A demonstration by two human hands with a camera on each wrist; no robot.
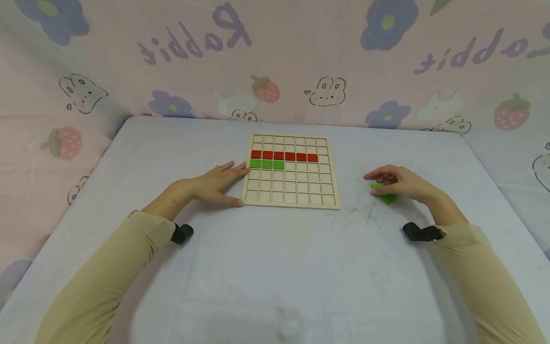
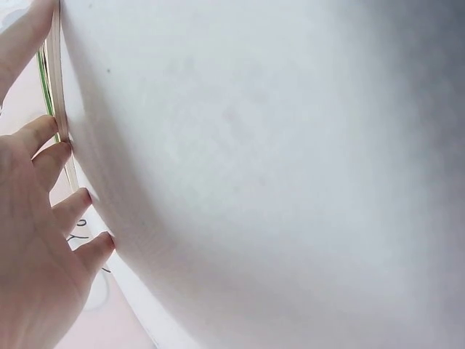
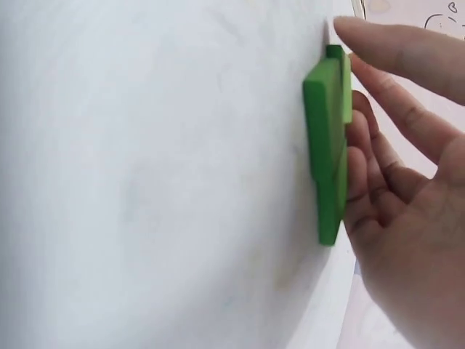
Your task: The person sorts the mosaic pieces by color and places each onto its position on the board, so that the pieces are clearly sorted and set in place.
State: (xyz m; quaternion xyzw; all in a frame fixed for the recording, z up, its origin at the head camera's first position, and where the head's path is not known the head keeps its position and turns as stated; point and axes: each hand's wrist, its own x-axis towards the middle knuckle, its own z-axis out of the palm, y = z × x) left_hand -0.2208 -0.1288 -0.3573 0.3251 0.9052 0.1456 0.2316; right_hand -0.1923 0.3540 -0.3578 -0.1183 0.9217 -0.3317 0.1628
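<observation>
A pale wooden grid board (image 1: pixel 290 207) lies flat in the middle of the table. One of its rows holds several red square tiles (image 1: pixel 290 156), and the row just in front holds three green tiles (image 1: pixel 267 164) at the left end. My left hand (image 1: pixel 216 184) is spread with its thumb and fingertips at the board's left edge, holding nothing. To the right of the board, my right hand (image 1: pixel 406 184) hovers over loose green tiles (image 3: pixel 328 145) on the table, thumb and index finger apart. Its other fingers bend loosely beside the tiles, which it partly hides in the head view.
The white table (image 1: pixel 275 267) extends around the board on all sides. Behind it hangs a printed cloth (image 1: pixel 292 57) with rabbits, flowers and strawberries. Dark wrist cameras (image 1: pixel 423 232) stick out at both sleeve cuffs.
</observation>
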